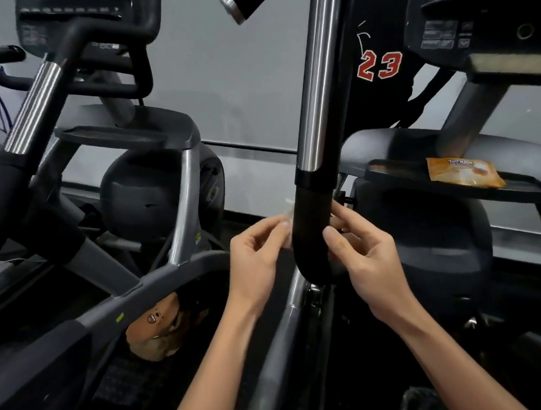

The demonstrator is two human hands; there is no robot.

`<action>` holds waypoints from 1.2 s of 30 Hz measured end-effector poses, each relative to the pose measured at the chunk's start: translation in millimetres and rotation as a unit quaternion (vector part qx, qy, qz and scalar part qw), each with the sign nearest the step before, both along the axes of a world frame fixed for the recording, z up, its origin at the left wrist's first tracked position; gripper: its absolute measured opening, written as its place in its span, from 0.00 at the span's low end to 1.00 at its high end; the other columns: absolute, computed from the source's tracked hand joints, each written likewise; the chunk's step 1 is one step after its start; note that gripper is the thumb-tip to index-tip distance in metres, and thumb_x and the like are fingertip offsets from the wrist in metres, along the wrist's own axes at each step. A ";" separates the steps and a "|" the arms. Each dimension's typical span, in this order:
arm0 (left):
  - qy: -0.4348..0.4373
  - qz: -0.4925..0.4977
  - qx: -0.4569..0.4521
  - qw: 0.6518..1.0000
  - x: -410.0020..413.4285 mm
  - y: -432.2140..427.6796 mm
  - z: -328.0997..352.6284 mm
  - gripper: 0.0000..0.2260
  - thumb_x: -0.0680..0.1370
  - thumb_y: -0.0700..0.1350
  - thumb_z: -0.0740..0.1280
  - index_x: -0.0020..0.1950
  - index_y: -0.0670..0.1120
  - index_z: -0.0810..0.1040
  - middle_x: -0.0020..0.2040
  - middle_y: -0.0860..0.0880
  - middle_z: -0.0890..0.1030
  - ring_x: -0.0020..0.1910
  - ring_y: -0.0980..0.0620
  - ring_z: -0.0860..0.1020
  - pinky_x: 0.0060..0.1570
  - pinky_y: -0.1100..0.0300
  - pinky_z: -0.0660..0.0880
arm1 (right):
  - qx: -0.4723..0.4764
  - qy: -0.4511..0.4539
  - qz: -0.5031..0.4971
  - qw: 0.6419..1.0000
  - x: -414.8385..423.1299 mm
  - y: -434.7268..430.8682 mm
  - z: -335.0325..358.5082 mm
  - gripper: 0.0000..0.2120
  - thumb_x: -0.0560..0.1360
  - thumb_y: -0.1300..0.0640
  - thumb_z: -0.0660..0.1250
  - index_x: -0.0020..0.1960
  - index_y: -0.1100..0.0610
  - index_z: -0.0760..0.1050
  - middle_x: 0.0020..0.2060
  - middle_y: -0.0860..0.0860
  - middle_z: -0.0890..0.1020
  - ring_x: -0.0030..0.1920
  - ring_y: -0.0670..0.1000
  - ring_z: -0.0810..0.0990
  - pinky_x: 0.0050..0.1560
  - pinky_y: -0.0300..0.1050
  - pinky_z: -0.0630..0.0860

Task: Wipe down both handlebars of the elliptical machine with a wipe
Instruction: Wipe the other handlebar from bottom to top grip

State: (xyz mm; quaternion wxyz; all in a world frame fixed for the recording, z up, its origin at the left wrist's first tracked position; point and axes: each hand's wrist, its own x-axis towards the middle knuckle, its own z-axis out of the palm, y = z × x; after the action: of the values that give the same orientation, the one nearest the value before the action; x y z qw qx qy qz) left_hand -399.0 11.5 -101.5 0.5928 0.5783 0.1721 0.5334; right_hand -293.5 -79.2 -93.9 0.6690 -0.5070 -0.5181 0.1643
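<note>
Thin pale wipe (286,228) stretched behind the black lower end of the upright handlebar (316,233), under its chrome sleeve (317,78). Pinched at the left edge by the left hand (255,253), and at the far end, mostly hidden, by the curled fingers of the right hand (363,256). Off to the right, orange wipe packet (464,173) flat on a dark console tray (532,189).

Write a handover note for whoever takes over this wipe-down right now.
Left hand: pinches the pale thin wipe left of the black-and-chrome centre handlebar.
Right hand: seems to pinch its other end, right of the bar.
Orange wipe packet: on the dark console tray.
Done: cannot tell; wipe is at the bar's black lower part.
Left: chrome section upward, then the second handlebar (cannot tell which).
</note>
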 end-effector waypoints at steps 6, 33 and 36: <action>-0.038 -0.012 -0.003 0.999 0.8 1.2 23.1 0.05 0.76 0.38 0.67 0.49 0.41 0.82 0.38 0.52 0.83 0.42 0.57 0.81 0.45 0.67 0.75 | 0.003 0.000 -0.042 0.999 -3.8 2.2 -4.6 0.18 0.72 0.56 0.65 0.60 0.45 0.75 0.45 0.50 0.83 0.45 0.50 0.81 0.48 0.42 0.79; 0.021 -0.075 -0.066 0.995 -0.1 -0.1 31.5 0.09 0.78 0.42 0.63 0.46 0.42 0.83 0.40 0.46 0.83 0.41 0.52 0.79 0.43 0.61 0.74 | -0.012 0.025 -0.013 1.000 -13.6 -5.6 1.1 0.19 0.77 0.66 0.61 0.60 0.45 0.72 0.41 0.46 0.83 0.44 0.48 0.83 0.46 0.38 0.79; -0.013 -0.017 -0.063 0.998 -8.9 -11.0 26.4 0.05 0.75 0.39 0.68 0.49 0.42 0.82 0.40 0.46 0.83 0.41 0.53 0.80 0.44 0.64 0.76 | -0.004 0.029 -0.028 0.999 -16.0 -4.0 -2.1 0.19 0.77 0.65 0.61 0.60 0.45 0.73 0.39 0.45 0.82 0.40 0.44 0.80 0.41 0.34 0.76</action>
State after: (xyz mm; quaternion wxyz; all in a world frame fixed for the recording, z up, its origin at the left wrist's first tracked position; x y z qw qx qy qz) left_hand -408.0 0.5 -75.1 0.6396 0.5353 0.1876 0.5189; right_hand -309.4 -83.2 -96.1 0.6857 -0.5192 -0.4836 0.1625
